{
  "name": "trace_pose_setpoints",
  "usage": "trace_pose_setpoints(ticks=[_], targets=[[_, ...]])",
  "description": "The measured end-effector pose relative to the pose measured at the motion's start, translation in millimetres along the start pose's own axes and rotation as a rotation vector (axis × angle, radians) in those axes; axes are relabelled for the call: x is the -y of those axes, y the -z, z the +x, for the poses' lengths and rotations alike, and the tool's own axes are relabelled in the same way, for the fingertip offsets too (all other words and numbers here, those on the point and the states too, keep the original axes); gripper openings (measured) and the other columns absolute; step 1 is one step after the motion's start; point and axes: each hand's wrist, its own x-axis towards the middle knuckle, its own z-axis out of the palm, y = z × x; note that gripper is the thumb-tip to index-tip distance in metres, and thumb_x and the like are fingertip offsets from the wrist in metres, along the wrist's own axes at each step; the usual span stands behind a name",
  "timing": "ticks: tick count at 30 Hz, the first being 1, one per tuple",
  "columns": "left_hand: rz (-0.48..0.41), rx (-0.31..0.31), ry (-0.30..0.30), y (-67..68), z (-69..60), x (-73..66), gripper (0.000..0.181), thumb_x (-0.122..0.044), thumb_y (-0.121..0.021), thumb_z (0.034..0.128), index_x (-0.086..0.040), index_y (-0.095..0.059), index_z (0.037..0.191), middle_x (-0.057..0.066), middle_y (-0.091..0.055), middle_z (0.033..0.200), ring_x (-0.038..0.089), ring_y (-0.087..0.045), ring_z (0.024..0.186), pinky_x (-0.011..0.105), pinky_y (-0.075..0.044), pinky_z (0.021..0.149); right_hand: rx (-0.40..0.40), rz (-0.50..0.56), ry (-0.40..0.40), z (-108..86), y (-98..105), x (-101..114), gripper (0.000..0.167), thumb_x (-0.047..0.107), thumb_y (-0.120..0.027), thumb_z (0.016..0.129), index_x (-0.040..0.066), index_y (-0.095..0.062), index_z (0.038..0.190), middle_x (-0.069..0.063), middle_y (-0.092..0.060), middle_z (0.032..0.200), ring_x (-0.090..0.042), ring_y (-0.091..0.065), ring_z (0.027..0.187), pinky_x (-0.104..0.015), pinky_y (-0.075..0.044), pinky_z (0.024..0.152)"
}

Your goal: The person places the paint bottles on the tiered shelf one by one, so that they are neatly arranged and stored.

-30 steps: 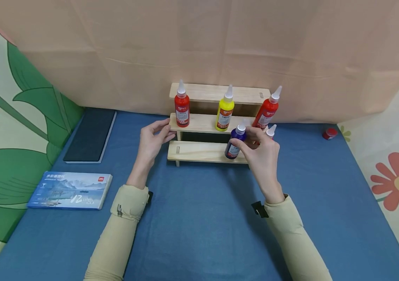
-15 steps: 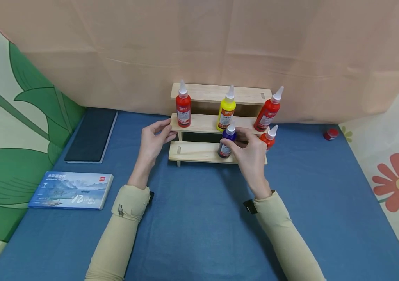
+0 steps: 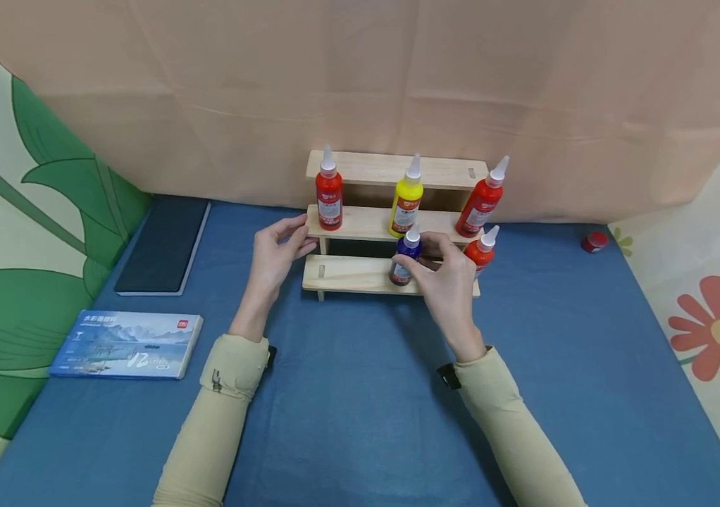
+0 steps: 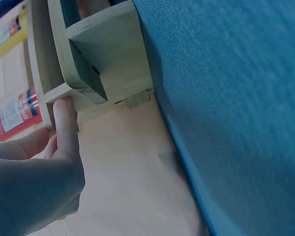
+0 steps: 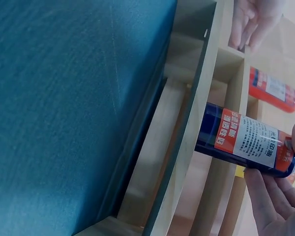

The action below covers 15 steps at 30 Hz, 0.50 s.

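A three-tier wooden rack (image 3: 347,283) stands at the back of the blue-covered table. My left hand (image 3: 276,255) grips the left end of its middle tier, fingertips at the board's edge in the left wrist view. With thumb and fingers, my right hand (image 3: 447,285) holds a dark blue squeeze bottle (image 5: 236,140) with a white cap, upright at the lowest tier. On the middle tier are a red bottle (image 3: 329,197) at the left, a yellow bottle (image 3: 406,206) and a red bottle (image 3: 480,208) at the right. Another red bottle (image 3: 479,255), partly hidden by the hand, is at the lowest tier's right end.
A dark notebook (image 3: 163,243) and a blue printed box (image 3: 127,345) lie on the left of the table. A small red-capped jar (image 3: 594,241) is near the right edge. Beige cloth (image 3: 360,77) hangs behind the rack.
My right hand has moved left along the lowest tier with the dark blue bottle, uncovering more of the red bottle at the right end. My left hand has stayed on the rack.
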Motion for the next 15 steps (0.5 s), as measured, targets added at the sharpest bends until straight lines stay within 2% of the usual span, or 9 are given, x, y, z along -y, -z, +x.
trace_pose_setpoints(ticks=[11,15], targets=[[0.023,-0.004,0.006,3.9,-2.3,6.0,0.04,-0.011,-0.06,0.1113,0.007,-0.059,0.148,0.027,-0.064,0.135,0.039,-0.072,0.116,0.027,-0.063,0.094,0.035,-0.008,-0.018,-2.5,5,6,0.055,0.022,-0.092,0.089,-0.002,-0.07,0.134,-0.017,-0.074,0.128,-0.03,-0.075,0.109,-0.044,-0.065,0.097],[0.105,-0.014,-0.025,6.5,-6.5,7.5,0.039,-0.01,-0.06,0.1114,0.007,-0.06,0.147,0.027,-0.064,0.137,0.042,-0.071,0.115,0.029,-0.064,0.094,0.038,-0.023,0.019,-2.7,16,17,0.057,0.018,-0.091,0.089,-0.003,-0.069,0.137,-0.019,-0.073,0.129,-0.032,-0.073,0.114,-0.047,-0.064,0.099]])
